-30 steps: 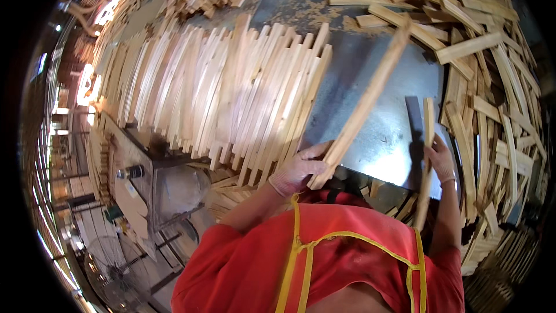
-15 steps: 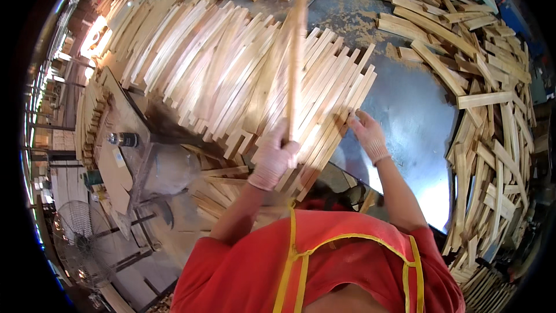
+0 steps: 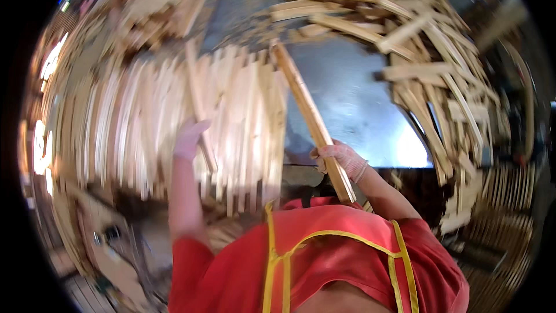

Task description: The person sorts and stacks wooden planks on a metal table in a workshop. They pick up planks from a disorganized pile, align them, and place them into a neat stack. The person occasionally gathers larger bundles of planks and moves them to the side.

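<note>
My left hand (image 3: 190, 139), in a pale glove, is at a wooden strip (image 3: 196, 87) that slants across the row of strips (image 3: 240, 122). Its thumb crosses that strip and the hand appears closed round it, though motion blurs the fingers. In a patterned glove, my right hand (image 3: 341, 161) grips a thicker-looking wooden strip (image 3: 304, 98) near its lower end. This strip tilts with its far end up and left, over the right edge of the row and the bare grey metal tabletop (image 3: 341, 87).
A jumbled heap of wooden pieces (image 3: 425, 64) curves round the far and right sides of the tabletop. Another stack of wood (image 3: 156, 11) stands at the far left. Sawdust (image 3: 255, 23) lies on the metal. Low on the left is a blurred bench (image 3: 110, 208).
My left hand has moved left, and its strip has come down from upright to slanting over the row. My right hand, near the row's edge before, now holds a strip. The view has turned.
</note>
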The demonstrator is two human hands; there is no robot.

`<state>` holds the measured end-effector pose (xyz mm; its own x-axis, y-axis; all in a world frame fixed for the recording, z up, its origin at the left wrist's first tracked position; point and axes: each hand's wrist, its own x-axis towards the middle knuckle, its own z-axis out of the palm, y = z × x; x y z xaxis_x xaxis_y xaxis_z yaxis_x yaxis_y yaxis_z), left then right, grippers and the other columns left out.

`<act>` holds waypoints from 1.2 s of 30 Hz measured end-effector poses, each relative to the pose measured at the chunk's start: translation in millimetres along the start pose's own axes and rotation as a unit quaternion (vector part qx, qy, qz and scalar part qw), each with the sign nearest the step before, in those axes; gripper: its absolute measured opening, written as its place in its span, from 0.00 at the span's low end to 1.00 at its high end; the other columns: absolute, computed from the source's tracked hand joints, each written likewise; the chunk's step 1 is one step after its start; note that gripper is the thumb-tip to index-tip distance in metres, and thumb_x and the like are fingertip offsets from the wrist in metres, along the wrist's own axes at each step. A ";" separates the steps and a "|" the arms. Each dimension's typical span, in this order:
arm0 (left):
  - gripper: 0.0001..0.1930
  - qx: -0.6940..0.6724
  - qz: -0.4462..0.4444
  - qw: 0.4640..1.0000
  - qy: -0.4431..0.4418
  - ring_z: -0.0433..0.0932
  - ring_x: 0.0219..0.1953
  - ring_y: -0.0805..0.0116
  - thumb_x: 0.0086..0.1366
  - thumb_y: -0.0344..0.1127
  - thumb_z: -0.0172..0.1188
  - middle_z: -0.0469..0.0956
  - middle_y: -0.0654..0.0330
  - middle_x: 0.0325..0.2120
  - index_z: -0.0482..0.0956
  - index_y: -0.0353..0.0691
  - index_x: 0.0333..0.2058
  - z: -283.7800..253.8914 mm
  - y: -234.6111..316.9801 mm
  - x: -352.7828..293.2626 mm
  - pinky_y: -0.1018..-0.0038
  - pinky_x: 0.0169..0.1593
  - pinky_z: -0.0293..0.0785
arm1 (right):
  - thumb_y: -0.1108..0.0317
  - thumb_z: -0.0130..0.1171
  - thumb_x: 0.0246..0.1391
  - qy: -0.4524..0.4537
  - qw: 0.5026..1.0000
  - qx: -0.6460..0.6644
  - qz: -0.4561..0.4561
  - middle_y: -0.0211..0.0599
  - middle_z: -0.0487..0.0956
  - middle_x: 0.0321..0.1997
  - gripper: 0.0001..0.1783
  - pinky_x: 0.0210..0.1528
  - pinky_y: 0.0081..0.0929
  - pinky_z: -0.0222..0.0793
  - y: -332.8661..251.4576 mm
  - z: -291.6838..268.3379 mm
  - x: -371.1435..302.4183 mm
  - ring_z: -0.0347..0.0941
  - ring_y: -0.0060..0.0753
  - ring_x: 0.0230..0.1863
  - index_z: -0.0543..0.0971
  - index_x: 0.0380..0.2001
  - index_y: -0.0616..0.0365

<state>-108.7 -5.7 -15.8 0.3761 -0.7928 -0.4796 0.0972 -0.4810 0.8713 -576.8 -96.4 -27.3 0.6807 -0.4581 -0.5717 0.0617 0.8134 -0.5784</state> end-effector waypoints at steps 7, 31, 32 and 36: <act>0.38 0.399 0.412 0.819 0.004 0.79 0.51 0.53 0.59 0.22 0.67 0.78 0.54 0.52 0.69 0.38 0.70 98.6 41.1 -38.5 0.62 0.54 0.77 | 0.51 0.66 0.67 -0.020 0.989 0.131 -0.060 0.49 0.84 0.48 0.34 0.37 0.35 0.86 -6.3 -55.5 -81.9 0.84 0.37 0.37 0.70 0.63 0.67; 0.40 0.451 0.255 0.843 -0.146 0.75 0.62 0.46 0.71 0.55 0.60 0.76 0.44 0.62 0.63 0.35 0.73 706.6 80.6 131.6 0.60 0.65 0.69 | 0.74 0.76 0.41 0.614 0.654 0.222 -0.383 0.41 0.83 0.44 0.41 0.48 0.37 0.86 60.3 -418.0 -577.7 0.83 0.35 0.43 0.72 0.62 0.64; 0.39 0.323 0.240 0.895 -0.190 0.79 0.55 0.52 0.72 0.53 0.60 0.79 0.48 0.57 0.63 0.36 0.73 696.7 70.2 135.3 0.62 0.59 0.75 | 0.76 0.74 0.43 0.678 0.605 0.216 -0.358 0.39 0.81 0.40 0.43 0.40 0.34 0.86 69.8 -446.4 -593.8 0.81 0.33 0.37 0.68 0.63 0.64; 0.33 0.340 0.119 0.920 -0.154 0.78 0.52 0.62 0.77 0.50 0.57 0.76 0.58 0.56 0.62 0.43 0.74 725.7 57.3 88.0 0.66 0.56 0.75 | 0.77 0.65 0.50 0.751 0.531 0.254 -0.299 0.43 0.80 0.37 0.36 0.28 0.35 0.79 171.2 -593.8 -667.4 0.78 0.36 0.27 0.71 0.65 0.64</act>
<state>-738.8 -374.7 -83.4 0.0224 -0.9244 -0.3808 -0.5918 -0.3192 0.7402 -1454.0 135.8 -90.4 -0.8985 -0.1477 -0.4135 0.3869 0.1789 -0.9046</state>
